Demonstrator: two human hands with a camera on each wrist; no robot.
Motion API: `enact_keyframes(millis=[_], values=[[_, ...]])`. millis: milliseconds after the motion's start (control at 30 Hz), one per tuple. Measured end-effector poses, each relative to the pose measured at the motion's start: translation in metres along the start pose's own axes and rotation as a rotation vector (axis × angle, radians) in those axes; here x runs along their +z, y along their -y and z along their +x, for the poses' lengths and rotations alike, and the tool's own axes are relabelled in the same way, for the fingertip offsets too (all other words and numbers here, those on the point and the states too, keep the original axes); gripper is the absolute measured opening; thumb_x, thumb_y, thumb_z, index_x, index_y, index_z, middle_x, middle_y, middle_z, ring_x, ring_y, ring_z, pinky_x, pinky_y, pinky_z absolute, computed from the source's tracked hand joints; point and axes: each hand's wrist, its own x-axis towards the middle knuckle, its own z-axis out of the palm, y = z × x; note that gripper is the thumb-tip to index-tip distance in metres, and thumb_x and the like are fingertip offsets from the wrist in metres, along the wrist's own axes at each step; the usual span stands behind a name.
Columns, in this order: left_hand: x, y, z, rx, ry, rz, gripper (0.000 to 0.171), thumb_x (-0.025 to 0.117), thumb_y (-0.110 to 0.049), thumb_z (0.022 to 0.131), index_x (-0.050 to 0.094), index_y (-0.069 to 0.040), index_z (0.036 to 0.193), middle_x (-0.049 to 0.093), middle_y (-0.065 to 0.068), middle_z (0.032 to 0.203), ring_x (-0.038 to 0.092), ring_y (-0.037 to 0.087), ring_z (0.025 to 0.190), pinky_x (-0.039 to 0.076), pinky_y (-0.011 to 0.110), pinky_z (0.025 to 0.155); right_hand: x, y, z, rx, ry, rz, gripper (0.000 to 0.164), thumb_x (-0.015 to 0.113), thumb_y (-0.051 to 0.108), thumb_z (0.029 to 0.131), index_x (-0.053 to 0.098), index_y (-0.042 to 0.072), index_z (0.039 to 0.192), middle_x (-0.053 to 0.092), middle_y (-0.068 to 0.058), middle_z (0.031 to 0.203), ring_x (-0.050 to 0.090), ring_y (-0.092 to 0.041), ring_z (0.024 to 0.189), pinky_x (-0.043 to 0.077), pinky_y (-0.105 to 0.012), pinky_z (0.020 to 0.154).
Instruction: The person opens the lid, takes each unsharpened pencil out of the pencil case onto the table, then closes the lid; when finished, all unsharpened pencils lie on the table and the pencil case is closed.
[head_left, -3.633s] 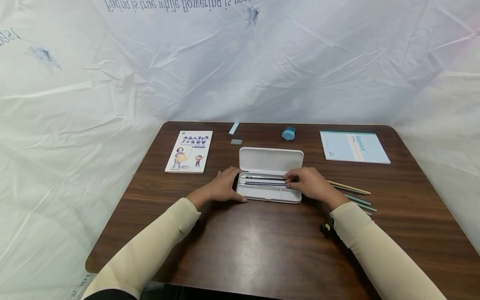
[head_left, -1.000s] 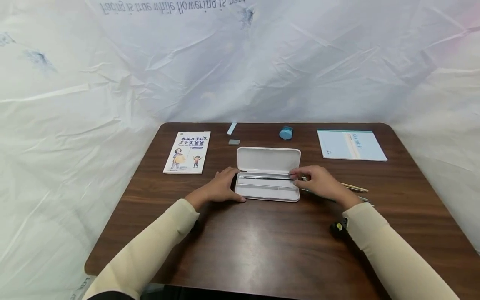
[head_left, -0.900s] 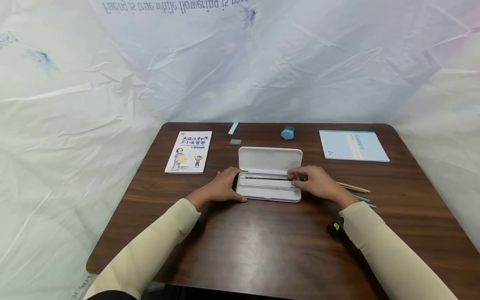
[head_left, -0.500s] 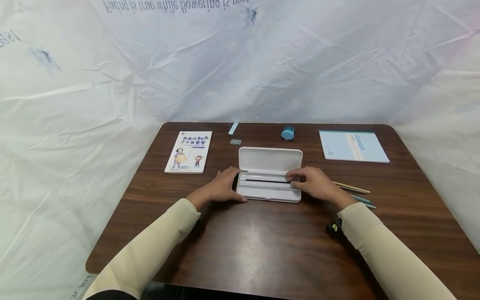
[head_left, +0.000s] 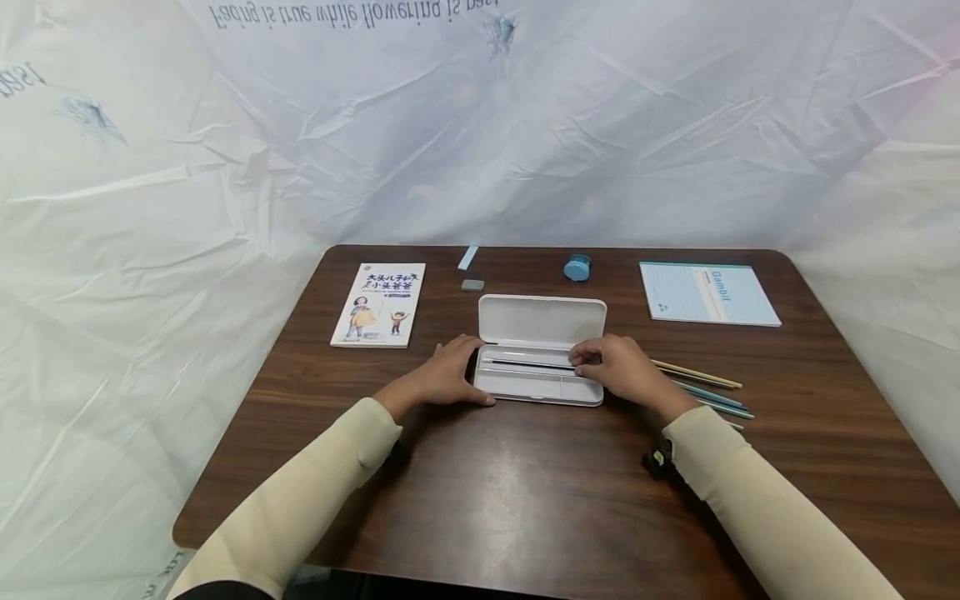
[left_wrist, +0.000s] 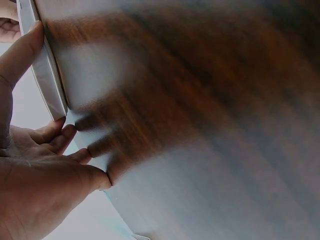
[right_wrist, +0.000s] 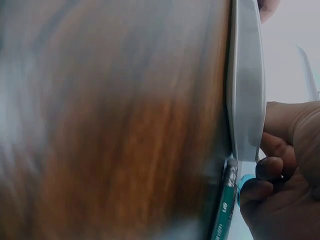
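Observation:
A white pencil case (head_left: 525, 387) lies with its lid up in mid-table. My left hand (head_left: 441, 375) holds its left end, thumb against the front edge and the other fingers around the end and back corner, as the left wrist view also shows. One dark pencil (head_left: 525, 363) lies in the rear compartment, slightly slanted. At the case's right end my right hand (head_left: 621, 367) reaches in, with thumb and fingertips pinching the pencil's right end. Those fingertips are partly hidden. Right of the case, several loose pencils (head_left: 708, 397) lie partly under the right forearm; a green pencil (right_wrist: 225, 206) shows in the right wrist view.
A picture book (head_left: 378, 305) lies at left, a pale blue notebook (head_left: 708, 293) at right. Behind the case are a grey eraser-like block (head_left: 472, 285), a light blue strip (head_left: 468, 257) and a blue round object (head_left: 577, 267). The brown table (head_left: 480, 492) meets a white sheet wall behind.
Two pencils lay in the case 3.6 seconds ago; one does now. Over the last second my right hand moved slightly left, and the remaining pencil shifted toward the front. The left hand stays put.

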Motion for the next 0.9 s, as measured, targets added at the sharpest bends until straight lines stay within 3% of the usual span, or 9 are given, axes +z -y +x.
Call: enact_keyframes(millis=[267, 500, 667, 900], values=[[0.0, -0.002, -0.001, -0.002, 0.0, 0.005, 0.106, 0.098, -0.054, 0.082, 0.047, -0.014, 0.166, 0.045, 0.012, 0.176, 0.02, 0.041, 0.174, 0.008, 0.078, 0.136, 0.001, -0.003, -0.002, 0.019, -0.012, 0.065, 0.018, 0.079, 0.012, 0.104, 0.084, 0.006, 0.12, 0.084, -0.005, 0.11, 0.076, -0.02, 0.105, 0.061, -0.035, 0.088], [0.0, 0.0, -0.001, -0.006, 0.001, 0.008, 0.109, 0.098, -0.055, 0.082, 0.045, -0.013, 0.168, 0.045, 0.011, 0.176, 0.02, 0.04, 0.174, 0.007, 0.076, 0.137, -0.02, -0.005, -0.016, 0.076, -0.01, 0.191, 0.024, 0.076, 0.016, 0.107, 0.081, 0.007, 0.129, 0.084, -0.007, 0.116, 0.074, -0.022, 0.108, 0.059, -0.027, 0.083], [0.0, -0.001, 0.0, -0.007, 0.006, 0.012, 0.11, 0.097, -0.057, 0.082, 0.044, -0.012, 0.169, 0.044, 0.012, 0.176, 0.019, 0.04, 0.174, 0.007, 0.076, 0.136, -0.046, -0.015, -0.038, 0.128, -0.034, 0.232, 0.032, 0.075, 0.025, 0.11, 0.078, 0.009, 0.137, 0.083, -0.009, 0.123, 0.073, -0.02, 0.111, 0.059, -0.026, 0.086], [-0.004, -0.012, -0.007, 0.016, -0.005, 0.011, 0.105, 0.097, -0.05, 0.083, 0.047, -0.008, 0.165, 0.048, 0.016, 0.173, 0.023, 0.043, 0.172, 0.008, 0.08, 0.134, -0.077, -0.048, -0.085, 0.207, -0.085, 0.185, 0.037, 0.072, 0.032, 0.112, 0.076, 0.007, 0.139, 0.083, -0.01, 0.124, 0.072, -0.007, 0.102, 0.058, -0.022, 0.082]])
